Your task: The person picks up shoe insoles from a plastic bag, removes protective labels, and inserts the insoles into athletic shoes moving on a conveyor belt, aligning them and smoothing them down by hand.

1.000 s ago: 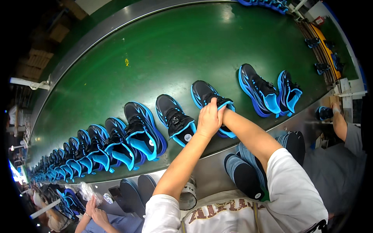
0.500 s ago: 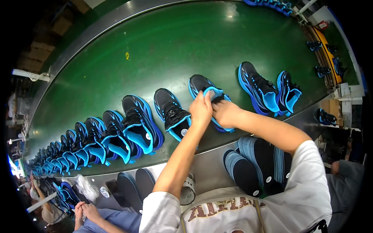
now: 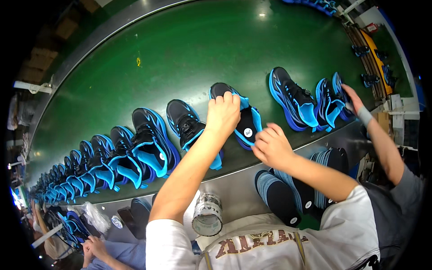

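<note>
Where the head view showed the middle of the frame, a black-and-blue shoe (image 3: pixel 246 118) lay on the green tabletop (image 3: pixel 198 54), toe toward the upper left, with a round white sticker (image 3: pixel 248 132) visible inside. The left hand (image 3: pixel 224 111) was over its front, fingers bent and pinching the tongue, while the right hand (image 3: pixel 272 146) was just beside the heel, fingers loosely curled and thumb apart. More shoes (image 3: pixel 150 139) ran toward the lower left; striped insoles (image 3: pixel 278 198) lay lower right, and at right a co-worker's hand (image 3: pixel 354 99) touched another shoe (image 3: pixel 340 86).
</note>
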Motion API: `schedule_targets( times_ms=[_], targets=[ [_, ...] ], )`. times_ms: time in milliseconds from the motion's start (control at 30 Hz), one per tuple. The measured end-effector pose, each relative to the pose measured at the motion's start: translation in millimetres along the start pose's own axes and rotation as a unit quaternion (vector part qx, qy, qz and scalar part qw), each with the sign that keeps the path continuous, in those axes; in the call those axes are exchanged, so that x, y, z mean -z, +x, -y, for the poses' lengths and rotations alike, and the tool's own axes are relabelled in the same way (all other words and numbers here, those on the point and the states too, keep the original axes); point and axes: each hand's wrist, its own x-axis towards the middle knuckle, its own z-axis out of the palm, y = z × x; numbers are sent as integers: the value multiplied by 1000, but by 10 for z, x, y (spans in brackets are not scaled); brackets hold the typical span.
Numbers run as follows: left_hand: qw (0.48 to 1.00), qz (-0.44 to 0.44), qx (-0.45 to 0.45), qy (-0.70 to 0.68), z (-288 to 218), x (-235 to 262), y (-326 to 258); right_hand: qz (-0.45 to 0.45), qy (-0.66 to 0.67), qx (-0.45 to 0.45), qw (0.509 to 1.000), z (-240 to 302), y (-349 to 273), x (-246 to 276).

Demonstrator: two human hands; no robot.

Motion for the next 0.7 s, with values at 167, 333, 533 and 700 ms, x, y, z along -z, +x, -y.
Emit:
schedule_targets(
  times_ms=[167, 333, 533, 700],
  targets=[
    [995, -30, -63, 68, -152, 92, -146, -47, -5, -44, 998, 153, -433, -86],
    [985, -56, -73, 144, -127, 168, -342, -35, -22, -45, 998, 310, -522, -86],
    [966, 14, -34, 255, -114, -103, -73, -96, 38, -70, 992, 286, -319, -50],
    [980, 90, -104, 143, -77, -73, 71, -129, 57, -109, 984, 242, -477, -32]
  ],
)
